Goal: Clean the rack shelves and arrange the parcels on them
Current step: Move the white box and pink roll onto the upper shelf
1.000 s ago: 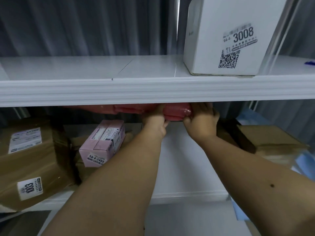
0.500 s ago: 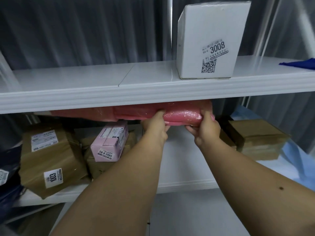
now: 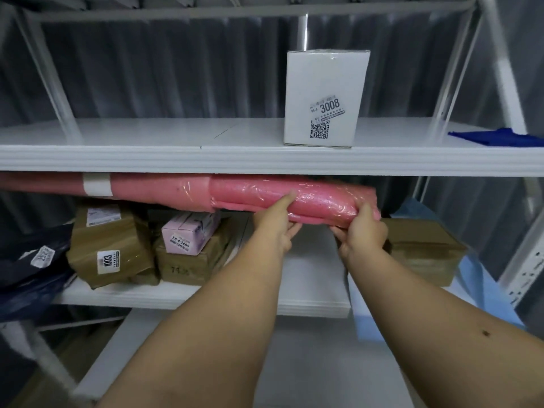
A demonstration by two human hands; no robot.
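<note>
pink roll (image 3: pixel 294 198) gripped by left hand (image 3: pixel 275 228) and right hand (image 3: pixel 363 235) | held under upper shelf (image 3: pixel 206 160) | white box (image 3: pixel 323 98) on it

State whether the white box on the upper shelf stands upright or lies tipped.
Upright: the white box rests flat on the upper shelf, its sides rising vertically.

The long pink wrapped parcel (image 3: pixel 294 201) has come out from under the upper shelf (image 3: pixel 265 157): a second ago only a sliver of its near end showed below the shelf edge, and now the whole plastic-wrapped end is drawn out toward the near side. The left hand (image 3: pixel 275 228) and right hand (image 3: pixel 363 235) have pulled back with it. The left thumb, earlier tucked up out of sight, now lies across the parcel's front.
</note>
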